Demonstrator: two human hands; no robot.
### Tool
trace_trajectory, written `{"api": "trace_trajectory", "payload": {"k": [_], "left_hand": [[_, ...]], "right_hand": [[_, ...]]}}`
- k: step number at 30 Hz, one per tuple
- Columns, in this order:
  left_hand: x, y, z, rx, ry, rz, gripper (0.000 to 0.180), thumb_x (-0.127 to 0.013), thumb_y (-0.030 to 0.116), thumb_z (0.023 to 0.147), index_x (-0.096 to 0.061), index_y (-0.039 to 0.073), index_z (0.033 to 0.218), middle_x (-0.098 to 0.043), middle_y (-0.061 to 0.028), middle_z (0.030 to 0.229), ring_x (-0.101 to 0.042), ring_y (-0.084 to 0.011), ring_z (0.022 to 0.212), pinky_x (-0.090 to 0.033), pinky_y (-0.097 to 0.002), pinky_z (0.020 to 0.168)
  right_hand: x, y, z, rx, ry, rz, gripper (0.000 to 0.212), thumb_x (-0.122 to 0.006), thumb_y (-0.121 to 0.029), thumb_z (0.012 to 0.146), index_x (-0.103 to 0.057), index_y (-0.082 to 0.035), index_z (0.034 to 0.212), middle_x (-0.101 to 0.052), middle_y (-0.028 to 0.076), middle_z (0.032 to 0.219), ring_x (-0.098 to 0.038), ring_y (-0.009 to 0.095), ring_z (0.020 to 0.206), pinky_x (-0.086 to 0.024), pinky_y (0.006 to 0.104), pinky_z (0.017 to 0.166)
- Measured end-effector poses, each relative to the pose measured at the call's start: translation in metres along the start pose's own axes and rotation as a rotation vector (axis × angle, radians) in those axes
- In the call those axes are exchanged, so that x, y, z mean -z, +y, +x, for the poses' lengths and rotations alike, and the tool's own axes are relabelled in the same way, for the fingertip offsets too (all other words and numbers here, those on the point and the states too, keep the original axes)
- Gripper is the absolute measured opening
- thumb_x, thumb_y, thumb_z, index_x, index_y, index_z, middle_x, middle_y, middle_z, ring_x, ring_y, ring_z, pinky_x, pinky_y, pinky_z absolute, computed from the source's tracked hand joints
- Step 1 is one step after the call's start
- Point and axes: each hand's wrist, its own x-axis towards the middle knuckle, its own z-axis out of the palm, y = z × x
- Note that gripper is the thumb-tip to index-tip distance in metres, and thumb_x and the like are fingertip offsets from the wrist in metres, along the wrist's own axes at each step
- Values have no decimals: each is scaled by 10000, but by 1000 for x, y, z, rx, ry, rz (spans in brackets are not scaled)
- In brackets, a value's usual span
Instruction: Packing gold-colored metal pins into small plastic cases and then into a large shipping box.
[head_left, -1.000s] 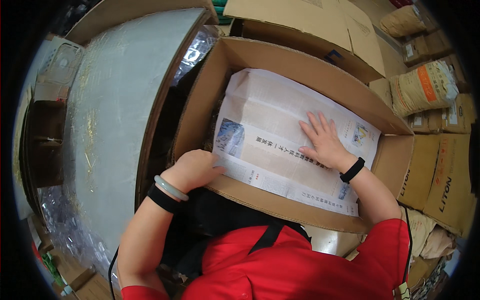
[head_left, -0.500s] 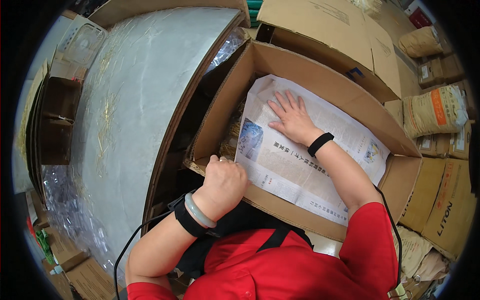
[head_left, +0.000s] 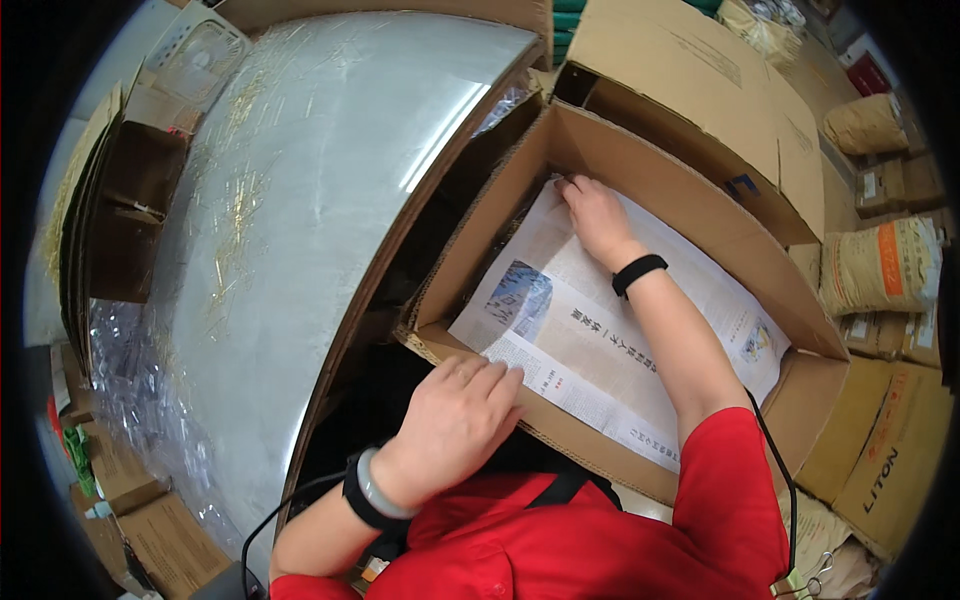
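Note:
A sheet of newspaper (head_left: 620, 330) lies inside an open cardboard box (head_left: 690, 165), over most of its bottom. It has a blue picture at its left end and a smaller colour picture at the right. My right hand (head_left: 600, 215) is at the sheet's far left corner, fingers bent and closed on its edge by the box wall. Above the near left rim of the box hovers my left hand (head_left: 455, 420), its fingers loosely bent and a little apart, with nothing seen in them. The tips of its fingers are close to the newspaper's near edge.
To the left stands a grey-topped table (head_left: 290, 200) strewn with straw-like strands. Another cardboard box (head_left: 700, 90) is behind the open one. Full sacks (head_left: 880, 265) and cartons (head_left: 880, 450) stand at the right. Clear plastic wrapping (head_left: 150, 400) hangs at the table's left.
My right hand has gone from lying flat on the newspaper to its far corner. The sheet's left end has shifted left over the straw. My left hand has let go of the box rim.

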Motion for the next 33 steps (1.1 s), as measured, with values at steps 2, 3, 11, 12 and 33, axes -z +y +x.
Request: {"api": "trace_trajectory", "payload": {"k": [2,3,11,12,33], "left_hand": [[8,2,-24,-6,131,1,367,-781,120,786,-660,13,1116,-694,-135,1091,-666,-311,1039,-524,-429,951],[10,1,-37,14,172,22,345,-783,100,776,-671,17,1091,-698,-132,1086,-671,-309,1037,-532,-443,947],[-15,-4,-144,424,314,14,212,-742,2,791,-691,23,995,-724,-120,942,-713,-305,924,-557,-453,889],[-19,-2,-148,444,316,3,203,-740,0,793,-692,23,990,-725,-124,939,-714,-306,921,-557,-452,887],[-62,-9,-158,473,186,-196,145,-700,-30,826,-701,-4,969,-720,-164,920,-710,-333,892,-559,-448,886]], "right_hand": [[-8,-3,18,-30,-76,-98,278,-540,-80,930,-643,-51,1186,-652,146,1134,-674,329,1013,-560,432,856],[-12,0,23,-34,-107,-99,322,-582,-80,890,-641,-58,1206,-645,157,1131,-688,342,981,-571,439,827],[-10,-9,35,-73,-258,-182,223,-579,-82,886,-637,-55,1100,-624,176,1075,-694,351,920,-580,459,769],[-8,-13,33,-90,-213,-165,217,-576,-86,892,-635,-53,1098,-619,178,1076,-692,351,918,-580,458,768],[58,-70,-183,389,-566,142,696,-511,-596,951,-426,-206,1521,-277,97,1644,-191,358,1531,-103,640,1223]]}}
